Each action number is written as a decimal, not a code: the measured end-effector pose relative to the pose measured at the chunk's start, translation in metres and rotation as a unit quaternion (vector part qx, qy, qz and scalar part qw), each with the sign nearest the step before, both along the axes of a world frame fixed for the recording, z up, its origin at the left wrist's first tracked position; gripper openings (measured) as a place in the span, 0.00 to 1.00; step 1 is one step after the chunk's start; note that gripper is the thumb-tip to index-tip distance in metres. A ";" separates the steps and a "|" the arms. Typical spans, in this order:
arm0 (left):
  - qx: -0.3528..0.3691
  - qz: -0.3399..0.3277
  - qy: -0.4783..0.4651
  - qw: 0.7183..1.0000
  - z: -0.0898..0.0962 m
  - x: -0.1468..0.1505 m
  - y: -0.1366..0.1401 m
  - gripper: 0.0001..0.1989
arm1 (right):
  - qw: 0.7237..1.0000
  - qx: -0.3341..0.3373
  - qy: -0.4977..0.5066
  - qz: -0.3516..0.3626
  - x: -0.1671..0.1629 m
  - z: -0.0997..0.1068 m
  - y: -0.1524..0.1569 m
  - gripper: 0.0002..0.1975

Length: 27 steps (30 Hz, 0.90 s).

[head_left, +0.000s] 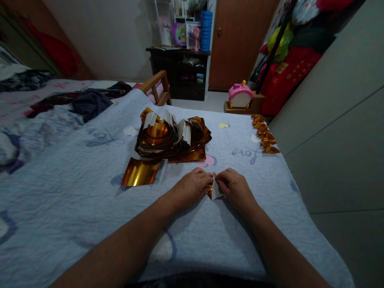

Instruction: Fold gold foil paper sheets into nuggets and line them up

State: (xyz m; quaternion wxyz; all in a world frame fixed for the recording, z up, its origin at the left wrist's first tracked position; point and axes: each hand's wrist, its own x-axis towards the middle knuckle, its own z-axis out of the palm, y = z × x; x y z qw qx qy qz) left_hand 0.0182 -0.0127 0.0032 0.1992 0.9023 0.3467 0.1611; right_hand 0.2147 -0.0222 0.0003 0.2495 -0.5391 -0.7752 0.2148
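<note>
Near the middle of the bed, a sheet of gold foil paper with a pale back is partly folded between my two hands. My left hand has its fingers closed on the sheet's left side, over the gold face. My right hand pinches the pale side from the right. Beyond my left hand sits a thick pile of gold foil paper, curled and fanned in two bundles. One loose gold sheet lies in front of the pile. A row of folded gold pieces lies at the bed's right edge.
A pale blue quilt covers the bed. Crumpled clothes lie at the left. Past the far edge stand a wooden chair, a dark cabinet and a pink toy. A pale cabinet wall rises along the right.
</note>
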 end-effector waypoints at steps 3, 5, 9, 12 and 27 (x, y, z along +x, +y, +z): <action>0.006 0.000 0.002 1.000 -0.002 0.000 0.000 0.06 | 1.000 -0.006 0.003 -0.010 0.001 0.003 -0.001 0.08; 0.006 0.003 0.003 1.000 -0.003 0.001 0.000 0.06 | 1.000 -0.002 0.001 -0.017 0.000 0.003 -0.001 0.07; 0.003 -0.001 0.003 1.000 -0.005 0.001 0.001 0.08 | 1.000 0.002 -0.001 -0.024 -0.001 0.002 -0.001 0.07; 0.010 0.000 0.007 1.000 -0.005 0.001 0.001 0.09 | 1.000 -0.001 -0.009 -0.022 -0.002 0.001 -0.001 0.07; 0.017 0.000 -0.007 1.000 -0.002 0.000 0.002 0.08 | 1.000 0.007 -0.021 0.009 -0.002 -0.004 0.001 0.07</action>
